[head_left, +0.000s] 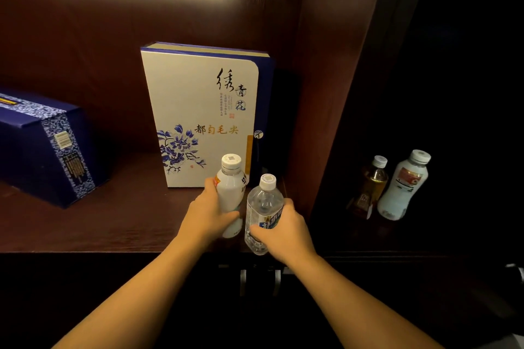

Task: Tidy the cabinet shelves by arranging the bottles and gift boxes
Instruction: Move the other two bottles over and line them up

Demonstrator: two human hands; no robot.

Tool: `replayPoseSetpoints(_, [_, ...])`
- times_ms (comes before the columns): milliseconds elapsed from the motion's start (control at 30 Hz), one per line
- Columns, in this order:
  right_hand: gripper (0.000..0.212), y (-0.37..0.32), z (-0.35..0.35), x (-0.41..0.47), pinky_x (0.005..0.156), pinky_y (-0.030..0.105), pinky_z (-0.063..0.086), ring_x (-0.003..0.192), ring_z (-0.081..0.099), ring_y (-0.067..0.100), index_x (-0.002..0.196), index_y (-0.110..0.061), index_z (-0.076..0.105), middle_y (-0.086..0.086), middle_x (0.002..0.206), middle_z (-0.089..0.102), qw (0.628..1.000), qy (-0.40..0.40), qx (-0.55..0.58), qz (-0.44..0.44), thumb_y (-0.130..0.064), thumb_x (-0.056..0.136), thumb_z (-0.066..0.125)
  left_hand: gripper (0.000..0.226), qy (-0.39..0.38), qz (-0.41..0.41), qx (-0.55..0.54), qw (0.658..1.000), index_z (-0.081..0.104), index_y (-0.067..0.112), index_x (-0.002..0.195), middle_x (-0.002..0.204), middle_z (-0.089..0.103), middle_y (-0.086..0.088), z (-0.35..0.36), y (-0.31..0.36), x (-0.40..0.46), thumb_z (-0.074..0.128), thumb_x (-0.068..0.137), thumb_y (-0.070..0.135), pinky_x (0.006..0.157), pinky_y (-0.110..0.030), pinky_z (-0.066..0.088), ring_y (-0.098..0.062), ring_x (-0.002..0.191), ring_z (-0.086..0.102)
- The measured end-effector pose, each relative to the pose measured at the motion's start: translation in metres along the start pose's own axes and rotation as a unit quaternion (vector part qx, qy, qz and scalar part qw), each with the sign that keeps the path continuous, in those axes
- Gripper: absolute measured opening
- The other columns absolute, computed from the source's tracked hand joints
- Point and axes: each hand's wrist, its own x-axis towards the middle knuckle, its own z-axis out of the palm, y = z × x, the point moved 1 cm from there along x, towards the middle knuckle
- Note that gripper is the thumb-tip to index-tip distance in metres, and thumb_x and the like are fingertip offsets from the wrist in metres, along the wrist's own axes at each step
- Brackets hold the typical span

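My left hand [208, 214] grips a white milky bottle [230, 188] with a white cap, upright near the front of the dark wooden shelf [113, 224]. Beside it, my right hand [279, 228] grips a clear water bottle [263, 207] with a blue label. Both bottles stand just in front of a tall white gift box [198, 110] with blue flowers, which stands upright against the back. A dark blue patterned gift box [45, 147] lies on its side at the left.
A wooden divider [334, 110] separates this bay from a dark right compartment, where an amber drink bottle [371, 187] and a white bottle with a red label [404, 187] stand. Cabinet door handles [259, 280] sit below the shelf edge.
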Motion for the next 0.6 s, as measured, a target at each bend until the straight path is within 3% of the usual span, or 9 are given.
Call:
replayPoseSetpoints(133, [0.062, 0.013, -0.016, -0.021, 0.06, 0.011, 0.044, 0.079, 0.062, -0.001, 0.112, -0.03, 0.05, -0.014, 0.098, 0.066, 1.0, -0.016, 0.012, -0.009, -0.044, 0.06, 0.08, 0.081, 0.004, 0.0, 0.004, 1.0, 0.029, 0.037, 0.125, 0.118, 0.066, -0.001, -0.006, 0.008, -0.035, 0.079, 0.064, 0.054, 0.073, -0.036, 0.047, -0.031, 0.103, 0.065])
replayPoseSetpoints(333, [0.066, 0.034, -0.054, -0.052, 0.07, 0.019, 0.054, 0.084, 0.065, 0.001, 0.111, -0.037, 0.051, -0.014, 0.097, 0.067, 0.997, -0.062, 0.013, -0.04, -0.051, 0.053, 0.077, 0.076, 0.021, 0.011, 0.008, 1.0, 0.028, 0.049, 0.112, 0.09, 0.057, 0.027, -0.014, 0.042, -0.094, 0.08, 0.059, 0.062, 0.063, -0.024, 0.047, -0.011, 0.084, 0.062])
replayPoseSetpoints(600, [0.061, 0.075, -0.131, -0.081, 0.072, 0.024, 0.057, 0.086, 0.066, 0.003, 0.106, -0.037, 0.053, -0.014, 0.094, 0.068, 0.996, -0.041, 0.026, -0.072, -0.06, 0.055, 0.079, 0.085, 0.023, 0.03, -0.007, 0.999, 0.033, 0.049, 0.115, 0.1, 0.062, 0.028, 0.011, 0.115, -0.147, 0.084, 0.05, 0.069, 0.072, -0.027, 0.055, -0.005, 0.09, 0.066])
